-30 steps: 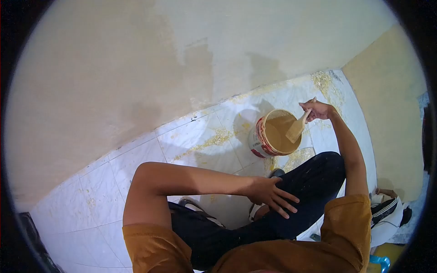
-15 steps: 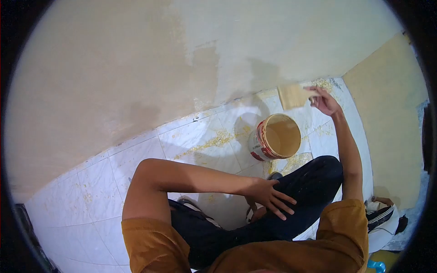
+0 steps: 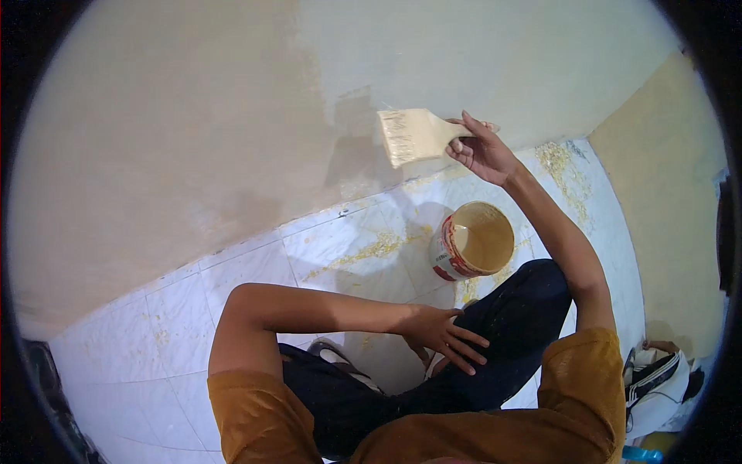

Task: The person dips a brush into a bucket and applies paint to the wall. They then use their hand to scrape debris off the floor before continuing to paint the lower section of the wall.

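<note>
Right grip (image 3: 483,151) is clenched on the handle of a wide flat brush (image 3: 413,135), arm raised and stretched out. Bristles stick out left of the grip, coated pale cream. The tip is at or just off the wall, can't tell if it's touching. Left grip (image 3: 442,334) is released, fingers spread flat on the thigh, well below the right grip, holding nothing.

Wall (image 3: 193,116) fills everything above and left of the right grip. Its left part reads darker tan and the part above the brush is paler. A darker patch sits right behind the bristles.

Floor (image 3: 232,271) is white tile, below and left of the right grip, with yellowish splatter (image 3: 371,247) along the wall base and toward the bucket.

Tan panel (image 3: 665,193) stands right of the right grip, past the floor corner.

Dark trousers (image 3: 525,309) are below the right grip, with the left grip resting on them. Mustard sleeve (image 3: 583,387) is further down at the shoulder.

Bucket (image 3: 473,241) stands upright on the floor directly below the right grip, between it and the knee. It is open, with cream paint inside and a red-and-white label outside.

Bag (image 3: 657,375), black and white, lies well below and right of the right grip.
</note>
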A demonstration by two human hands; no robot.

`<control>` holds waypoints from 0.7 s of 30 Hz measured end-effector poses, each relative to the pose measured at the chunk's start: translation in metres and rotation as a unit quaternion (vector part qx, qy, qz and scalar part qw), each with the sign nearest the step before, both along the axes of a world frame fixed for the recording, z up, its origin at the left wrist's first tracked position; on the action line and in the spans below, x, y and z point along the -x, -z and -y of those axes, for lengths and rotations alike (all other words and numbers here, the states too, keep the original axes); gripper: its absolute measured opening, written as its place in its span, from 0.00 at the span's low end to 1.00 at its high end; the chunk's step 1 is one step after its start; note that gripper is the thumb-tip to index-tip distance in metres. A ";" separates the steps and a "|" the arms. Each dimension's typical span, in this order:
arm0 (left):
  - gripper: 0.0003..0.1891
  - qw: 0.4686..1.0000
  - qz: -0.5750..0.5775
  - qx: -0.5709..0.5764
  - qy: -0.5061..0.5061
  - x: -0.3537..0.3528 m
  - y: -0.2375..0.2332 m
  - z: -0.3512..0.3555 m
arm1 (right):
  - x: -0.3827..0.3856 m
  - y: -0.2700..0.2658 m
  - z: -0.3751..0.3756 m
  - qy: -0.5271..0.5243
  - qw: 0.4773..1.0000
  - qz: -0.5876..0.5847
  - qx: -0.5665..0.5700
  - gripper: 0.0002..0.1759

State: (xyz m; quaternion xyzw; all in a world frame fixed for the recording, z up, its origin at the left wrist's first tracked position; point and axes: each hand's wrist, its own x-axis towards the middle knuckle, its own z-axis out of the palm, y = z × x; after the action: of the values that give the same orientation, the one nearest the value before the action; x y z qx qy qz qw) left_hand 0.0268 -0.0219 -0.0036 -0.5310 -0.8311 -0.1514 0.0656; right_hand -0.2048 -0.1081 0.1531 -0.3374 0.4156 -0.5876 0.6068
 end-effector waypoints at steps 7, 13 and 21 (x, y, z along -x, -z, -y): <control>0.53 0.999 0.005 0.017 -0.035 -0.017 0.002 0.010 | -0.036 -0.019 0.024 -0.012 0.978 -0.204 0.043 0.24; 0.52 0.998 -0.034 0.045 -0.026 -0.017 0.007 0.019 | -0.085 -0.073 0.017 -0.087 0.616 -0.721 0.304 0.18; 0.51 0.998 -0.033 0.045 -0.025 -0.025 0.020 0.028 | -0.115 -0.063 0.037 -0.025 0.462 -0.840 0.284 0.17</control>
State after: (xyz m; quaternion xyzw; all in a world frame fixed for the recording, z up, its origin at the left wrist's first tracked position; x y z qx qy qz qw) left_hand 0.0516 -0.0499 -0.0231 -0.5169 -0.8477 -0.0944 0.0727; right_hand -0.0895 -0.1453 0.2157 -0.8319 0.5265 -0.0910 -0.1496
